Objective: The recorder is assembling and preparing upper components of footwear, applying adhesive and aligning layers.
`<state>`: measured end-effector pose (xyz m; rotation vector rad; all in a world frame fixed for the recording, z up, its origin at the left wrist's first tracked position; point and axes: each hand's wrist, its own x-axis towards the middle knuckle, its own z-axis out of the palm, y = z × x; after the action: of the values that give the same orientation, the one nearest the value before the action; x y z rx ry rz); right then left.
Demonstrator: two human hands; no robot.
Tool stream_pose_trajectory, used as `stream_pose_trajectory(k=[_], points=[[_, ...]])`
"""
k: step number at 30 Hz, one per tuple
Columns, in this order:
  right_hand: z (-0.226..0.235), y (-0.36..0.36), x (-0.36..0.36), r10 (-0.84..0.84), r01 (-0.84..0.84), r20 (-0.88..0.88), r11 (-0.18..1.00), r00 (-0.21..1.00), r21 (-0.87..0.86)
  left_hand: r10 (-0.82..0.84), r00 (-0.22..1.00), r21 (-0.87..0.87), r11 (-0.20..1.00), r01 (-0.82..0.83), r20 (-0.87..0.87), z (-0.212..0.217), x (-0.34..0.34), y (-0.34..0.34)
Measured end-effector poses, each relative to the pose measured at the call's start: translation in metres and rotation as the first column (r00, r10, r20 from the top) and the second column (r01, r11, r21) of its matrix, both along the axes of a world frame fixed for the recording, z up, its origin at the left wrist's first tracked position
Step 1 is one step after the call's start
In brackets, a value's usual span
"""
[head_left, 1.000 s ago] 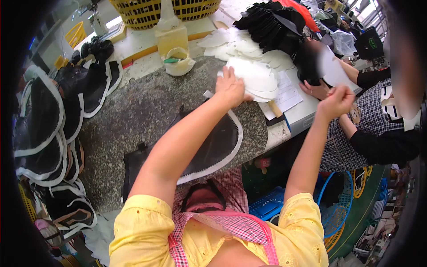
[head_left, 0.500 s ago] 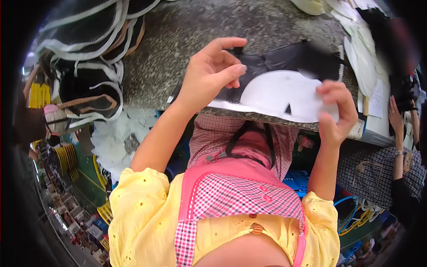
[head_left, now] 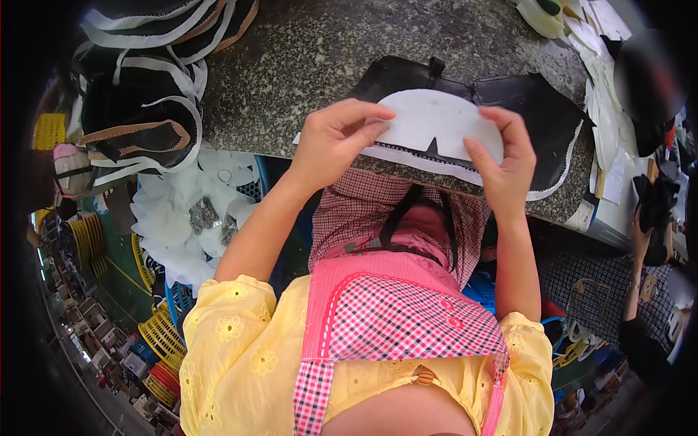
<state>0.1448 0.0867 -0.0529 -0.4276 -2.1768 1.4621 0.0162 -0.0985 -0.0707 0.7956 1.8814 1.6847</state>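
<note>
Half a second ago the left hand [head_left: 336, 142] was raised over the black piece and the right hand [head_left: 502, 163] hung off the table's front edge, pinching one corner of the white piece. Now both hands have come in to the same white piece [head_left: 436, 123], one at each end, so it looks as if the person has gone from picking it up to lining it up on what lies under it.

The white piece is a half-round cut of stiff sheet with a small notch in its straight edge. It lies flat on the black piece [head_left: 538, 102], at the near edge of the stone table [head_left: 291, 65]. The left hand's fingers are closed on the end at 9 o'clock, thumb on top and fingertips [head_left: 378, 131] pressed to the rim. The right hand clamps the end at 3 o'clock, thumb [head_left: 476, 156] along the lower edge and fingers curled over the top.

At 10 o'clock on the table sits a stack of black pieces with white trim [head_left: 138, 123]. Below it, at 8 o'clock, a pile of white cut-outs [head_left: 182, 218] fills a basket. At 3 o'clock another person's sleeve [head_left: 640, 341] shows beside the table.
</note>
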Motion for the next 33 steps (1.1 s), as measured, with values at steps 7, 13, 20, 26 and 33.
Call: stream_pose_trajectory(k=[7,13,20,26,33], points=[[-0.031,-0.01,0.007,-0.052,0.055,0.069,0.998,0.996,-0.041,-0.035,0.975,-0.131,0.991,0.006,-0.221,-0.012,-0.005,-0.01],[-0.042,-0.013,0.006,-0.087,0.089,0.098,0.996,0.991,-0.016,-0.015,0.974,-0.161,0.987,-0.022,-0.225,-0.022,-0.006,-0.008],[-0.046,-0.014,0.006,-0.121,0.116,0.079,0.991,0.99,0.068,-0.076,0.935,-0.224,0.975,-0.003,-0.345,-0.021,-0.008,-0.004],[-0.047,-0.015,-0.002,-0.124,0.102,0.046,0.938,0.991,0.331,-0.163,0.84,-0.376,0.925,-0.052,-0.518,-0.013,-0.003,-0.001],[-0.047,-0.015,-0.007,-0.111,0.07,0.063,0.885,0.992,0.459,-0.417,0.425,-0.429,0.9,0.072,-0.803,-0.029,0.005,-0.003]])
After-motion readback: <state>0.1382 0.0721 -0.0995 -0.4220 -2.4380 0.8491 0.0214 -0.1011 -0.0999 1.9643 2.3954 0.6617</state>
